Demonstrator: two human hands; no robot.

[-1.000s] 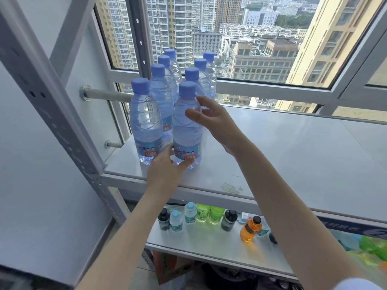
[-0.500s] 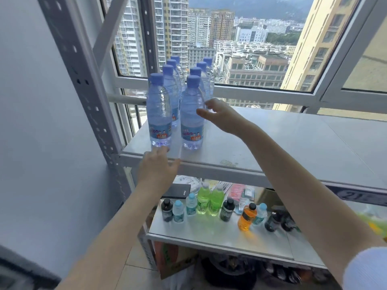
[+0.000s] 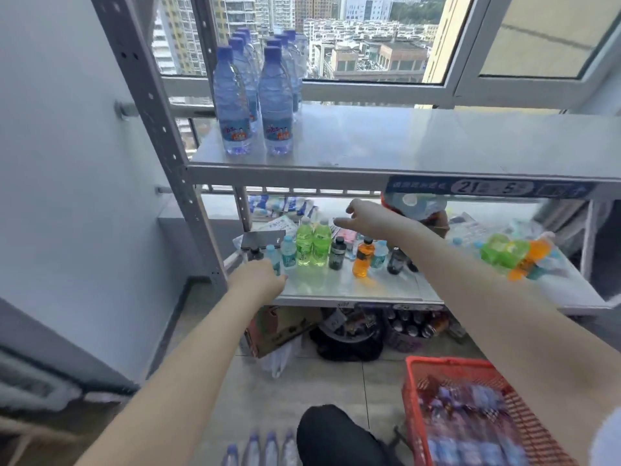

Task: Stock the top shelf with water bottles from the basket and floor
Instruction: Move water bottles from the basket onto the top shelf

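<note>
Several blue-capped water bottles point(image 3: 255, 95) stand in two rows at the left end of the top shelf point(image 3: 420, 142). Both of my hands hang below that shelf, in front of the middle shelf. My left hand point(image 3: 258, 280) holds nothing, fingers loosely curled. My right hand point(image 3: 373, 220) is empty too, with the fingers spread. A red basket point(image 3: 447, 371) with more water bottles point(image 3: 470, 418), blurred, sits on the floor at lower right. Several bottles point(image 3: 262, 449) stand on the floor at the bottom edge.
The middle shelf point(image 3: 353, 287) carries small green, orange and dark drink bottles and packets. Boxes and a black bag lie under it. A perforated grey upright point(image 3: 151, 112) rises at the left. My dark knee point(image 3: 336, 435) is at the bottom centre.
Both hands have left the bottles on the top shelf and dropped to the middle shelf's level. The view has tilted down, bringing the floor, the basket and the floor bottles into sight.
</note>
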